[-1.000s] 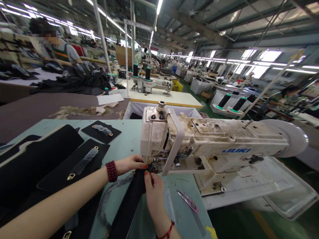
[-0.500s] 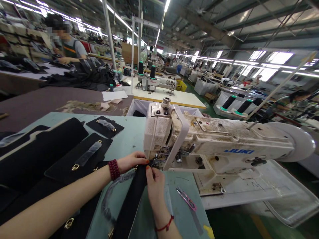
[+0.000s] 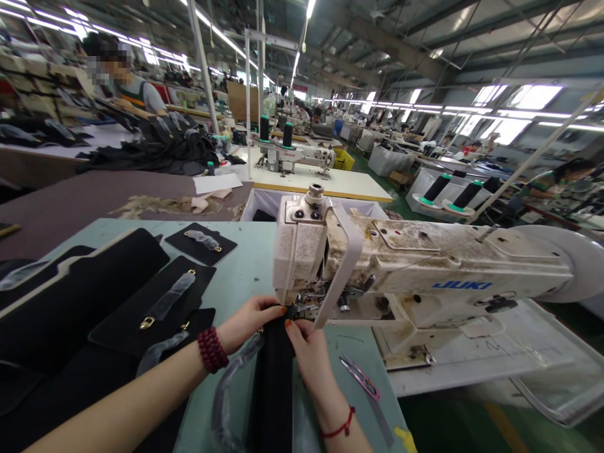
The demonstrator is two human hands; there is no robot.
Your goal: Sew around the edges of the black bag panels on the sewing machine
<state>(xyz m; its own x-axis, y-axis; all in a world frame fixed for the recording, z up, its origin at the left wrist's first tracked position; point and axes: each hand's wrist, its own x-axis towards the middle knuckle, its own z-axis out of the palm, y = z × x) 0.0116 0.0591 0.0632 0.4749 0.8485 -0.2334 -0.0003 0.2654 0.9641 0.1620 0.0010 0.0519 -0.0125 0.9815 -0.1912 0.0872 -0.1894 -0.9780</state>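
A long black bag panel (image 3: 277,396) runs from the front of the table up to the needle area of the white JUKI sewing machine (image 3: 302,251). My left hand (image 3: 250,322) has its thumb and fingers on the panel's left edge, close beside the presser foot. With fingers curled, my right hand (image 3: 309,352) pinches the right edge just below the foot. A plastic-wrapped handle (image 3: 226,396) hangs loosely along the panel's left side. Both fingertips partly cover the cloth, and the stitch line is hidden.
Black panels (image 3: 155,302) with wrapped handles and gold rings lie on the left. Pink thread snips (image 3: 361,377) rest right of my right hand. Behind stand a second sewing machine (image 3: 297,154) and a brown table (image 3: 94,195). A co-worker (image 3: 136,94) handles black pieces at far left.
The black panel has swung from a slant to nearly straight towards me, its near end moving right. Both hands have shifted slightly, still holding it at the foot. The view has turned a little.
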